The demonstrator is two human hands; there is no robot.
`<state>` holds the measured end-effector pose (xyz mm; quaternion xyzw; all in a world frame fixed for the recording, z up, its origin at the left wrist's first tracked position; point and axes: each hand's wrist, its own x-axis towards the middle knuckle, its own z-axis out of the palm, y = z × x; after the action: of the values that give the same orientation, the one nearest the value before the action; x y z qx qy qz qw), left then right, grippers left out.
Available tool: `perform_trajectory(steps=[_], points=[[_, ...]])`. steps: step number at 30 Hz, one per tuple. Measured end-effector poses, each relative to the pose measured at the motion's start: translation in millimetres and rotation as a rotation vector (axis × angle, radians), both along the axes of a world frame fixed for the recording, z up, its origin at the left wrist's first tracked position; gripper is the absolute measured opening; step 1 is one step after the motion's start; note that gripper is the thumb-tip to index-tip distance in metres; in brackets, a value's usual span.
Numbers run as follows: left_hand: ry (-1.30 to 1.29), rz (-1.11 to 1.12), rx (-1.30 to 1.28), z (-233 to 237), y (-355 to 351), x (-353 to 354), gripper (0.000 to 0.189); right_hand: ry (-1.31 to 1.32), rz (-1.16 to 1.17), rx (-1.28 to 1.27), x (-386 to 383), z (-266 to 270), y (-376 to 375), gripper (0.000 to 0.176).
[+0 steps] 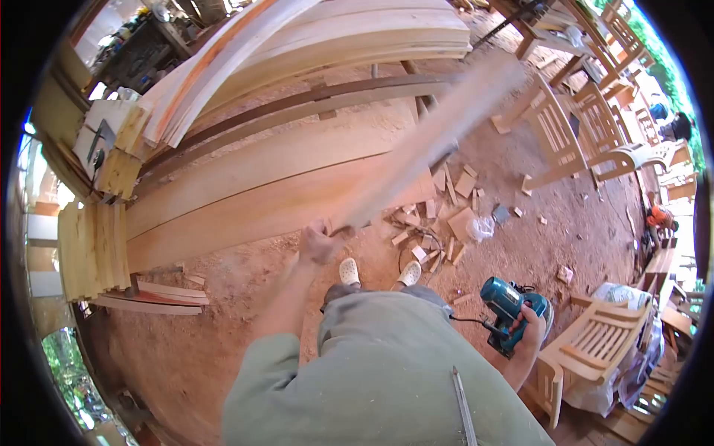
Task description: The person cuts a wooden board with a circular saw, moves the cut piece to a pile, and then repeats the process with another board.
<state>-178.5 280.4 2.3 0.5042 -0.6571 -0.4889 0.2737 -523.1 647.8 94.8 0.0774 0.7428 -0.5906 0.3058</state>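
My left hand point(320, 244) is closed round the near end of a long wooden board point(424, 152). The board slants up to the right, and its far end is smeared by motion. Out to my right side, my right hand point(529, 331) grips the handle of a teal corded circular saw point(513, 311). The saw hangs above the dusty ground, apart from the board; its blade is not visible. Beyond my left hand lie wide planks point(260, 197), side by side, partly behind the held board.
Wood offcuts point(424, 230) and a clear plastic bag point(481, 228) lie ahead of my feet. A slatted wooden chair point(595, 342) stands at right, with more chairs point(554, 130) farther off. Stacked timber point(357, 33) fills the far side. At far right is another person point(660, 217).
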Motion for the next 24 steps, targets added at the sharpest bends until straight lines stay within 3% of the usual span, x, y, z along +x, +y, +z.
perform_trajectory(steps=[1,3,6,7,9,12,15,16,17,19,20,22,24], points=[[-0.003,0.014,-0.020,-7,-9,-5,0.047,-0.003,0.014,-0.020,-7,2,-3,0.017],[0.334,0.263,0.015,-13,-30,-11,0.044,-0.005,0.074,-0.003,-20,4,-8,0.017],[0.358,0.320,-0.062,-43,-74,18,0.047,0.029,0.148,-0.021,-42,-4,-11,0.019],[0.350,0.325,-0.062,-33,-75,18,0.047,0.061,0.173,-0.038,-47,-6,-12,0.020],[0.805,0.621,-0.098,-13,-66,17,0.076,0.049,0.161,-0.038,-55,-6,-14,0.022],[0.928,0.759,-0.095,49,-33,-6,0.087,0.041,0.130,-0.098,-66,-8,-15,0.024],[0.851,0.943,-0.148,65,-26,-14,0.087,0.022,0.131,-0.083,-76,-13,-15,0.024],[0.865,1.064,-0.195,55,-32,-12,0.085,0.019,0.139,-0.086,-79,-16,-15,0.023],[0.862,1.050,-0.196,49,-35,-11,0.085,0.015,0.127,-0.090,-80,-18,-15,0.023],[0.741,1.321,-0.083,46,-36,-12,0.081,0.046,0.162,-0.067,-80,-21,-13,0.024],[0.745,1.305,-0.076,45,-39,-11,0.081,0.050,0.146,-0.069,-81,-20,-14,0.024],[0.767,1.561,0.137,44,-44,-7,0.076,0.055,0.161,-0.057,-75,-15,-8,0.022],[0.728,1.590,0.165,34,-52,3,0.073,0.053,0.121,-0.054,-71,-11,-2,0.022]])
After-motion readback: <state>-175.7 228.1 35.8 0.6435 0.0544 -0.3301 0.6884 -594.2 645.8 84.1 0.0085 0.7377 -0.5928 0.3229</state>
